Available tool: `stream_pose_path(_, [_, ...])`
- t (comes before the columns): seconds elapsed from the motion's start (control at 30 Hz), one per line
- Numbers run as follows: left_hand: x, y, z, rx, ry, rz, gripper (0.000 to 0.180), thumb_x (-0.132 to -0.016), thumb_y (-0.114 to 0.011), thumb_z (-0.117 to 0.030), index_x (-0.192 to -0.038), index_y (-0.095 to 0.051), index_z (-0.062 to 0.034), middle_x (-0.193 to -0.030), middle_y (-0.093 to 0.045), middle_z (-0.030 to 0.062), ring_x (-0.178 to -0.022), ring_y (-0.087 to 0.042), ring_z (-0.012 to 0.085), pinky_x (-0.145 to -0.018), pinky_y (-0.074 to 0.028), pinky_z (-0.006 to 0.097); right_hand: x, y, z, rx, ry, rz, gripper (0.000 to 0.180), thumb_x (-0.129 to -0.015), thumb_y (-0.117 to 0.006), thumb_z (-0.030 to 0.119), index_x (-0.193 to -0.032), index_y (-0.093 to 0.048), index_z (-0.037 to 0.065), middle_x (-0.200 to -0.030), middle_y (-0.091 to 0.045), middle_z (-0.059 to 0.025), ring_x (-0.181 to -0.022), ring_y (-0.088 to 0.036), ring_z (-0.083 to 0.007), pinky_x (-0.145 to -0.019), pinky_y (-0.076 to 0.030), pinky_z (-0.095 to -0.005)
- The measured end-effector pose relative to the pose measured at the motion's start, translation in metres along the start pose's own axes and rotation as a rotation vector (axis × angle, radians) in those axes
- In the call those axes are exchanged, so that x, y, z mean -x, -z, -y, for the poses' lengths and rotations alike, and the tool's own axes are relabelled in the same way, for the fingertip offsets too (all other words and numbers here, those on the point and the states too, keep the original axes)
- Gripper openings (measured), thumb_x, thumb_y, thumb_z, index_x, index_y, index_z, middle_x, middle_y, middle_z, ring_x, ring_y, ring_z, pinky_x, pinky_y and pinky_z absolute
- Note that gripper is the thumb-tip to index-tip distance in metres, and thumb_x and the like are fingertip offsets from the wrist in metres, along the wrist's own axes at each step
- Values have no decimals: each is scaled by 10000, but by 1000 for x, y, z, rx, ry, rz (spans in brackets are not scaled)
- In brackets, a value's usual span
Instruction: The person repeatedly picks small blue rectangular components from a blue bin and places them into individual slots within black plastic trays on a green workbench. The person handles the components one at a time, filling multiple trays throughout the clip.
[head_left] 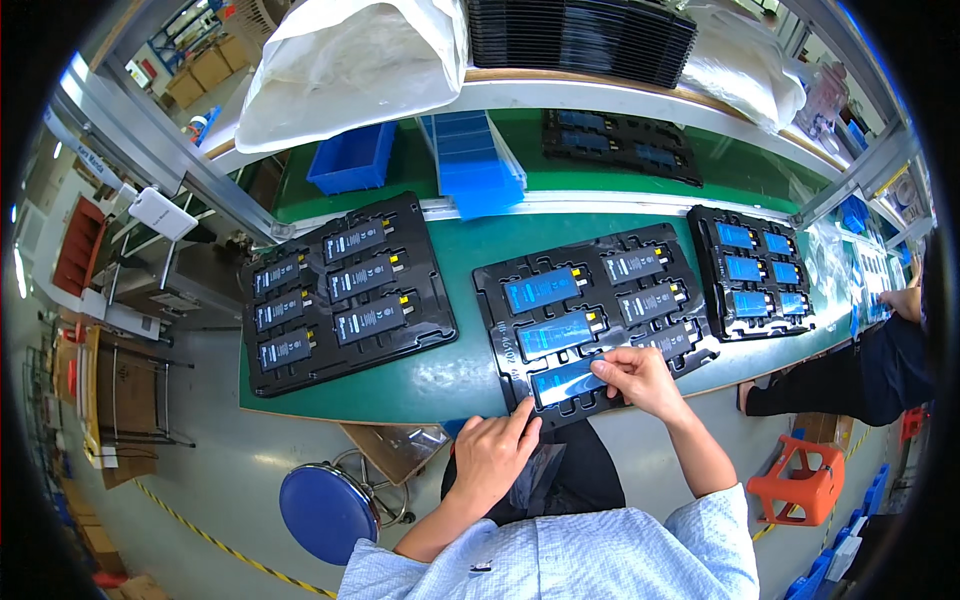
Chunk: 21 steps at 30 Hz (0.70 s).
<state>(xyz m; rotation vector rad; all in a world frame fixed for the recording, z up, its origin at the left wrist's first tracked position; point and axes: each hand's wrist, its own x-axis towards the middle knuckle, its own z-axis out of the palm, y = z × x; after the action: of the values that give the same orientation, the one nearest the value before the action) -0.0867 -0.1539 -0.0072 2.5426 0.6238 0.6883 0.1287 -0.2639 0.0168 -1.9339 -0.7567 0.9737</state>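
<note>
In front of me a black plastic tray (508,372) holds flat batteries in two columns. The left column's batteries, such as the middle one (556,335), look blue and glossy; the right column's, such as this dark battery (650,304), have printed faces. My right hand (645,381) pinches the right end of a shiny blue film (567,382) lying over the nearest left battery. My left hand (490,458) is at that film's left end, index finger stretched toward the tray edge, other fingers loosely bent and apart. Whether its fingertip touches film or tray, I cannot tell.
A tray of dark batteries (428,338) lies left; one of blue-faced batteries (708,262) lies right. Blue film sheets (480,165) and a blue bin (350,160) stand behind. Below are a blue stool (328,512) and an orange stool (808,480). Another person's arm (905,300) shows right.
</note>
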Motion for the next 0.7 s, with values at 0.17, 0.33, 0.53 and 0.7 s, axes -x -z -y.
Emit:
stream_pose_path(0.17, [-2,2,0,6,-12,8,272,-780,-735,-193,-1018,-694,-66,-547,-584,52,-481,-555,180,-558,-405,313,1,-2,1,-2,30,-15,249,-890,-674,215,-904,-693,-33,-616,-617,-9,-545,-579,-56,-487,-439,-223])
stream_pose_path(0.33, [-3,2,0,4,-19,10,280,-776,-735,-181,-1027,-691,-65,-550,-588,52,-482,-557,179,-555,-405,313,1,-2,-1,14,31,-21,245,-887,-676,207,-901,-692,-37,-631,-628,-20,-550,-591,-65,-500,-455,-230])
stream_pose_path(0.53, [-7,5,-1,-74,-77,77,303,-799,-697,-184,-1086,-679,-91,-544,-559,24,-487,-542,166,-551,-390,312,1,-3,0,27,46,-30,237,-883,-679,200,-904,-694,-35,-641,-640,-30,-557,-603,-70,-508,-461,-232])
stream_pose_path(0.7, [-6,2,2,-164,-165,144,331,-790,-691,-164,-1116,-673,-106,-534,-533,16,-483,-528,162,-548,-384,311,1,-4,-1,45,64,-48,225,-871,-687,192,-887,-696,-32,-639,-647,-39,-553,-614,-78,-507,-466,-236])
